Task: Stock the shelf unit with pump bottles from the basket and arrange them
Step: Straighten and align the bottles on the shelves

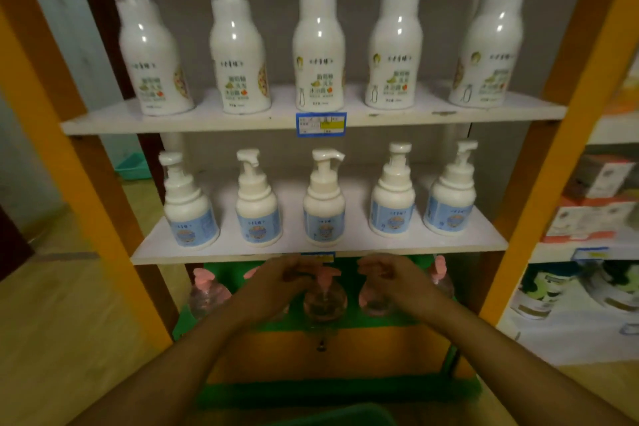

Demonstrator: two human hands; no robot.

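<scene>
Clear pump bottles with pink heads stand in a row on the green lowest shelf (311,323). My left hand (276,282) is curled just left of the middle clear bottle (325,301), fingers near its pink pump. My right hand (394,278) hovers over another clear bottle (371,304) to the right, fingers bent and apart. Whether either hand grips a bottle is unclear. One more clear bottle (207,294) stands at the left. A green basket rim (345,417) shows at the bottom edge.
The white middle shelf (311,254) carries several short blue-label pump bottles (323,207). The upper white shelf (242,123) carries several tall white pump bottles (320,45). Orange uprights (553,156) frame the unit. Boxed goods (594,204) fill a neighbouring shelf at right.
</scene>
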